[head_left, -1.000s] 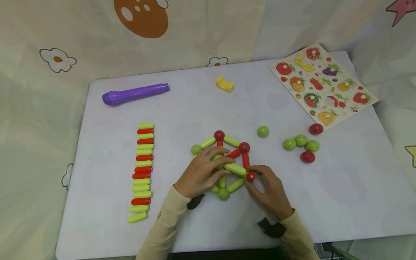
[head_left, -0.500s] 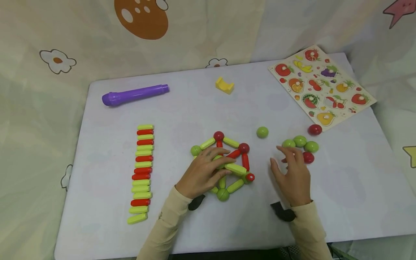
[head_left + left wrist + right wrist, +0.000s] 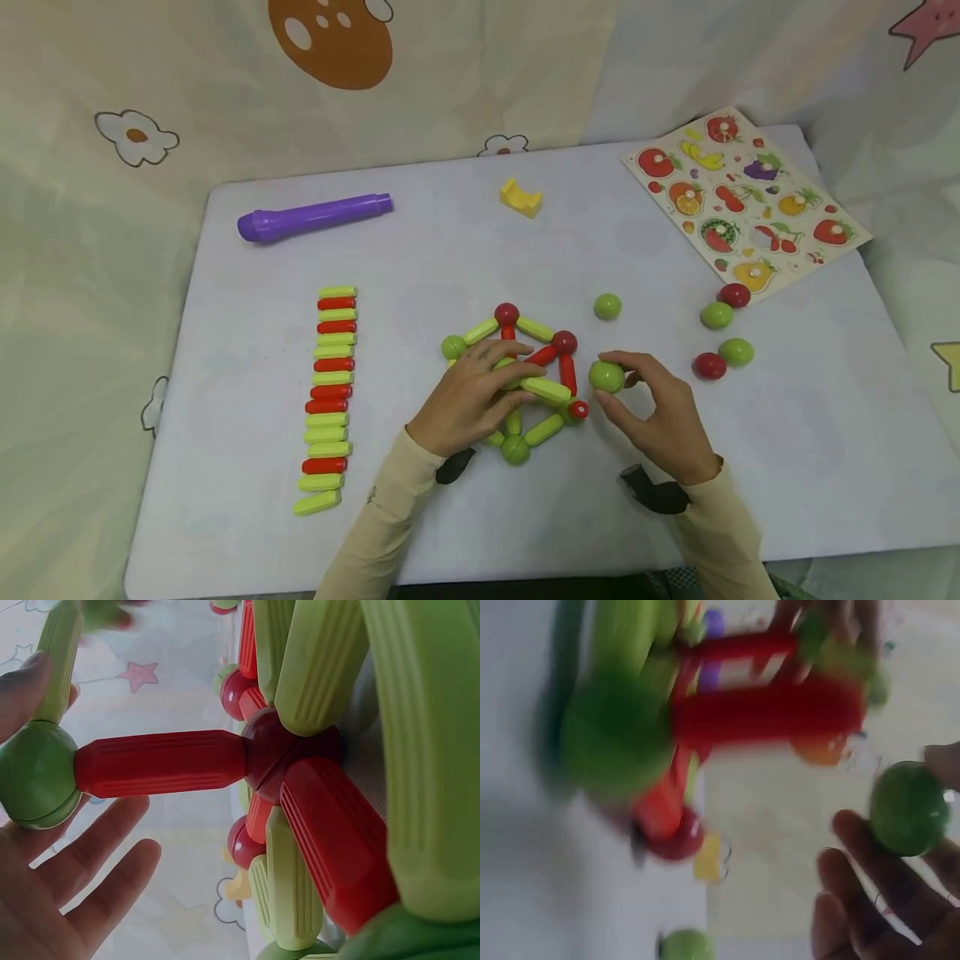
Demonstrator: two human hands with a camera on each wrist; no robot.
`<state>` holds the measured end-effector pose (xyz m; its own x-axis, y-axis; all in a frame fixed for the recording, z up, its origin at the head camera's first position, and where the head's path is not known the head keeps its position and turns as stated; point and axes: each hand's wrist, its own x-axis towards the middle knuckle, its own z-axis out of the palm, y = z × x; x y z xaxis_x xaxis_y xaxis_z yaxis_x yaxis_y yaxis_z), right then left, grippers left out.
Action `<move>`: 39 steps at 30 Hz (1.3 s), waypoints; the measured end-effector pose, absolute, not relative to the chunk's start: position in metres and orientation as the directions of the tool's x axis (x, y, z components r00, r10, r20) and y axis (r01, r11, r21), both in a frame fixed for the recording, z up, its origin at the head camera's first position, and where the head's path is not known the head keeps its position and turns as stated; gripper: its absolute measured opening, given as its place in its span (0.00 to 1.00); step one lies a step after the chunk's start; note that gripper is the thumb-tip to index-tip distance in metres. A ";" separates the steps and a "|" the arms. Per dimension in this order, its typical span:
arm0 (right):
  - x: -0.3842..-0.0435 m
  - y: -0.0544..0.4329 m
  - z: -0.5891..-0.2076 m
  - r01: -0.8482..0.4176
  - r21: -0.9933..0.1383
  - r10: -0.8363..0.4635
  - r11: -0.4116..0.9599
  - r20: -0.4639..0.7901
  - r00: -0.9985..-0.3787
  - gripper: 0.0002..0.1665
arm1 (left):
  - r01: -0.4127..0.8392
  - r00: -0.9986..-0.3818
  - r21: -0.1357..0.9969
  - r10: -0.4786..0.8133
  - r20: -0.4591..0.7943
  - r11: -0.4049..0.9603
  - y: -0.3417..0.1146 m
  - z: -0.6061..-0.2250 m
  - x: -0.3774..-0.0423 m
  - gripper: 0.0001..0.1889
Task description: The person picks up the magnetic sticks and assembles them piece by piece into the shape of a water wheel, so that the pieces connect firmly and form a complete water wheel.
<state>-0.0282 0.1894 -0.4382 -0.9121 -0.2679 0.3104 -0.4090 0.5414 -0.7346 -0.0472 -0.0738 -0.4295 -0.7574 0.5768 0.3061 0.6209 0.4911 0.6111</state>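
Note:
In the middle of the table stands a construction of balls and rods, with a red ball (image 3: pixel 507 314) at its back corner. My left hand (image 3: pixel 465 390) reaches over it and pinches a green rod (image 3: pixel 545 390) joined to a green ball, which sits atop an upright red rod (image 3: pixel 161 763). Another red rod (image 3: pixel 578 409) stands upright at the right corner, its pale end bare on top. Just right of the construction, my right hand (image 3: pixel 663 417) pinches a loose green ball (image 3: pixel 606 377) between thumb and fingertip; the right wrist view is blurred.
Left lies a column of green and red rods (image 3: pixel 327 406). Loose balls lie right, including a red ball (image 3: pixel 709 366) and a green ball (image 3: pixel 607 307). Farther back are a purple microphone-shaped toy (image 3: pixel 315 217), a yellow block (image 3: pixel 521 198) and a fruit puzzle board (image 3: pixel 750 196).
My right hand let go at the upright red rod, reached right to the loose balls and came back with a green one. Other balls there shifted. My left hand stayed on the construction.

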 end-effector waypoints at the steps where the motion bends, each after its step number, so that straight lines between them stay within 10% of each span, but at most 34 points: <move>1: -0.024 0.186 -0.437 -0.457 -0.758 -0.284 0.465 0.361 -0.888 0.28 | 0.621 -0.757 0.611 0.577 0.306 0.491 -0.074 -0.429 -0.047 0.16; 15: -0.012 0.169 -0.451 -0.496 -0.794 -0.396 0.352 0.354 -0.847 0.36 | 0.592 -0.779 0.617 0.563 0.275 0.519 -0.078 -0.426 -0.044 0.21; 26: -0.010 0.183 -0.454 -0.444 -0.818 -0.288 0.365 0.354 -0.890 0.26 | 0.330 -0.944 0.534 0.255 0.211 0.778 -0.178 -0.386 -0.026 0.21; 39: -0.010 0.195 -0.460 -0.346 -0.840 -0.212 0.417 0.280 -0.936 0.24 | 0.143 -0.915 0.299 0.241 -0.323 0.943 -0.276 -0.402 -0.150 0.20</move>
<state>-0.0098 0.1945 -0.4605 -0.9363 -0.2124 0.2797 -0.3458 0.4173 -0.8404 -0.1500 -0.2759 -0.4017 -0.9149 0.2414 -0.3235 0.1433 0.9435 0.2989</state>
